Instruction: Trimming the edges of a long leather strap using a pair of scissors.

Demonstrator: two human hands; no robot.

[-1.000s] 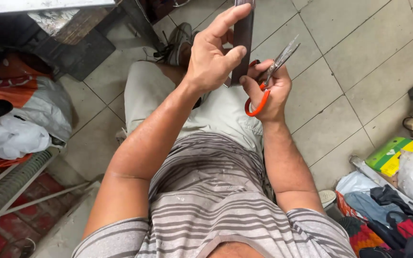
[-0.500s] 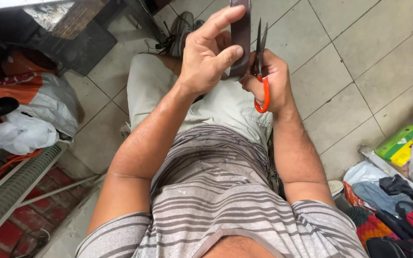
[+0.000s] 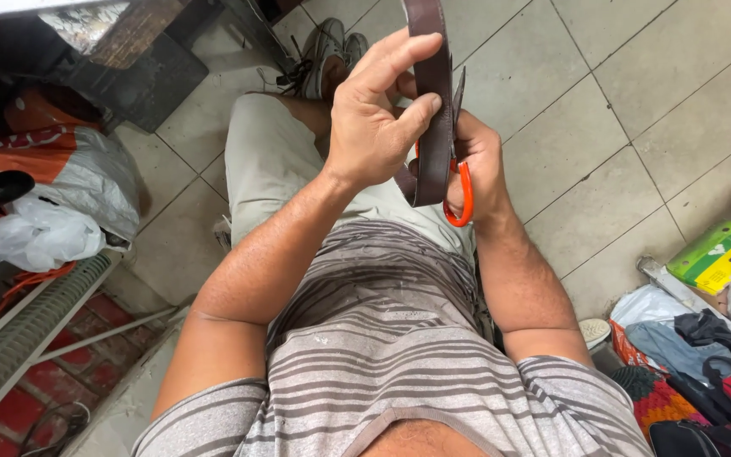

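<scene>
The left hand (image 3: 374, 118) held a dark brown leather strap (image 3: 433, 110) up in front of the person's chest, thumb and fingers pinched around it. The strap stood almost straight up and ran out of the top of the picture. The right hand (image 3: 480, 169) was closed around scissors with orange handles (image 3: 460, 190), just behind the strap. The grey blades (image 3: 458, 89) pointed up and lay right against the strap's edge.

On the tiled floor (image 3: 585, 127) to the right sat a flat green and yellow box (image 3: 717, 254) beside a pile of coloured clothes (image 3: 687, 355). To the left lay a white and orange plastic bag (image 3: 61, 186), puffy and crumpled. A grey shoe (image 3: 323, 51) showed near the top.
</scene>
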